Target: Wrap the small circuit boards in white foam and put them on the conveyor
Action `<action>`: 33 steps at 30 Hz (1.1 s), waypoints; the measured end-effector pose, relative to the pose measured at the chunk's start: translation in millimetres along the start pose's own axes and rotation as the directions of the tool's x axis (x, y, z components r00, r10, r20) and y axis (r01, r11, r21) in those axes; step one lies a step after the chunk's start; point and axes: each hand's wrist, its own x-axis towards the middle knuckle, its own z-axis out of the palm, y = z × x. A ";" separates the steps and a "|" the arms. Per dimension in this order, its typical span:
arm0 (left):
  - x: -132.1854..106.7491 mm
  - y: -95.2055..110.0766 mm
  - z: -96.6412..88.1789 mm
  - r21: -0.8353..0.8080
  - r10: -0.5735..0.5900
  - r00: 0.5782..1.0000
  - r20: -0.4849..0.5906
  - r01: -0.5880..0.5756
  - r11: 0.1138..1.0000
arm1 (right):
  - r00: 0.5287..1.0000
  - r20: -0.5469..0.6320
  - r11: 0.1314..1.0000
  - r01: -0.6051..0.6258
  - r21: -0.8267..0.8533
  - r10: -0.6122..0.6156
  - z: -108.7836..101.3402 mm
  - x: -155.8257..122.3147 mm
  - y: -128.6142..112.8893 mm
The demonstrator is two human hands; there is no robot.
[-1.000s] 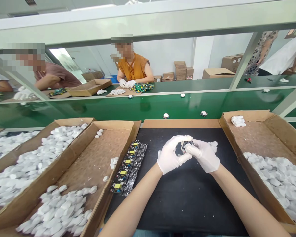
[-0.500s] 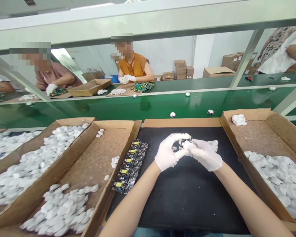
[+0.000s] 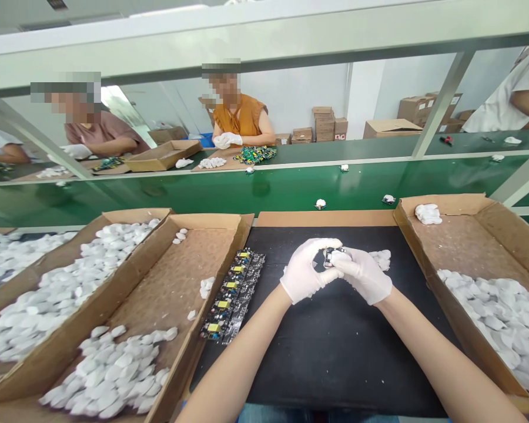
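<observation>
Both hands wear white gloves and meet above a black mat (image 3: pixel 335 346). Between them is a small circuit board (image 3: pixel 328 256) with a white pad (image 3: pixel 338 257) against it. My left hand (image 3: pixel 307 271) curls round the board's left side, thumb below and fingers above. My right hand (image 3: pixel 365 275) pinches the white pad against the board, its fingers partly hidden behind. A few white pads (image 3: pixel 382 258) lie on the mat just behind my right hand. Left of my hands, a row of circuit boards with yellow parts (image 3: pixel 223 305) lies along the mat's edge.
Cardboard trays with white pads stand at left (image 3: pixel 242 235) and right (image 3: pixel 445 305). Behind the mat runs a green conveyor (image 3: pixel 203 197) carrying boards with white pads (image 3: pixel 320 204). Co-workers sit across it, one in an orange top (image 3: pixel 242 117). A slanted metal post (image 3: pixel 443 106) rises at right.
The boards on the conveyor have shifted right. My hands stay together with the board, the right turning slightly. The left co-worker's gloved hand has moved left.
</observation>
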 end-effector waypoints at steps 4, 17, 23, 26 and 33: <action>-0.2 -0.6 -2.0 0.107 0.105 0.994 -0.009 -0.103 0.989 | 0.998 0.052 0.995 0.041 -0.090 -0.036 0.3 -2.5 -3.4; 4.2 -2.4 -1.2 0.186 0.332 0.943 0.012 -0.328 0.926 | 0.994 -0.022 0.940 0.091 -0.330 -0.104 -3.4 2.2 4.8; 2.0 5.8 -2.9 0.052 0.217 0.971 -0.098 -0.213 0.976 | 0.991 0.110 0.986 0.092 -0.136 -0.077 6.0 -6.8 -18.1; -1.4 9.0 -2.8 -0.167 0.085 0.992 -0.090 -0.099 0.981 | 0.977 0.205 0.996 0.032 0.086 -0.049 7.7 -9.8 -17.8; -4.3 10.9 3.2 -0.366 0.039 0.999 -0.029 -0.048 0.929 | 0.943 0.308 0.972 0.052 0.230 -0.123 9.9 -7.9 -0.6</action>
